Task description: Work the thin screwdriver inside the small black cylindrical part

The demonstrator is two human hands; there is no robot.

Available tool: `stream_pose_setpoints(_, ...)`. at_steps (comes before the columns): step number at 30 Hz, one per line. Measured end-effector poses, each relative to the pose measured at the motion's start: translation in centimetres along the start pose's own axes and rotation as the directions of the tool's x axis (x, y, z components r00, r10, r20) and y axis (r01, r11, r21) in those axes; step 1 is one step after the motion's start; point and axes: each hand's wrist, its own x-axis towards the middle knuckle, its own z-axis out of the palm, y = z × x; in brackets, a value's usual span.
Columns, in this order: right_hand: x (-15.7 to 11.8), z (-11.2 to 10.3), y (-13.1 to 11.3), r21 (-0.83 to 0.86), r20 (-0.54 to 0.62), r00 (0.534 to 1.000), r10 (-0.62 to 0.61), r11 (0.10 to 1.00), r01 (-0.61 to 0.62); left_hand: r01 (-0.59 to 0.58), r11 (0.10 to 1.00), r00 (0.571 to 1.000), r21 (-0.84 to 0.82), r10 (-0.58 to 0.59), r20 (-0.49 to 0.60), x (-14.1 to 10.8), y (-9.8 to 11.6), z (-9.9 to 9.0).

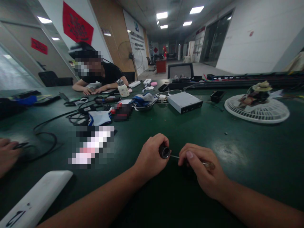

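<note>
My left hand (153,154) is wrapped round a short black cylinder (164,152), whose round open end faces me. To the right of it, my right hand (201,164) grips a screwdriver by its brownish translucent handle (209,165). The thin metal shaft (174,156) points left and its end is near the cylinder; whether they touch is too small to tell. Both hands are just above the dark green table (190,126).
A white fan grille (257,109) lies at the right, a silver drive box (184,101) further back. Cables, gloves (99,117) and a bowl (144,106) spread leftward. A white case (38,196) is front left. Another person's hand (8,155) is far left; a person (102,74) leans opposite.
</note>
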Motion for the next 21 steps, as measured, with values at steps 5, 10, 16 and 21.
stream_pose_setpoints(5, 0.16, 0.00, 0.05, 0.011, -0.044, 0.999, -0.007, 1.000, 0.007, -0.012, 1.000, 1.000, 0.010, 0.012, 0.000, 0.09, -0.01, 0.06)
stream_pose_setpoints(10, 0.19, -0.15, -0.42, 0.039, 0.064, 0.997, -0.048, 0.998, 0.046, -0.010, 1.000, 1.000, 0.003, 0.010, -0.004, -0.02, -0.03, 0.04)
stream_pose_setpoints(16, 0.03, 0.04, -0.13, -0.015, -0.021, 1.000, -0.008, 1.000, 0.008, -0.006, 1.000, 1.000, 0.008, 0.006, 0.007, -0.06, -0.11, 0.02)
stream_pose_setpoints(21, 0.23, -0.06, -0.31, 0.010, 0.003, 1.000, -0.020, 1.000, 0.020, -0.016, 1.000, 1.000, 0.017, 0.016, -0.006, 0.00, -0.10, 0.07)
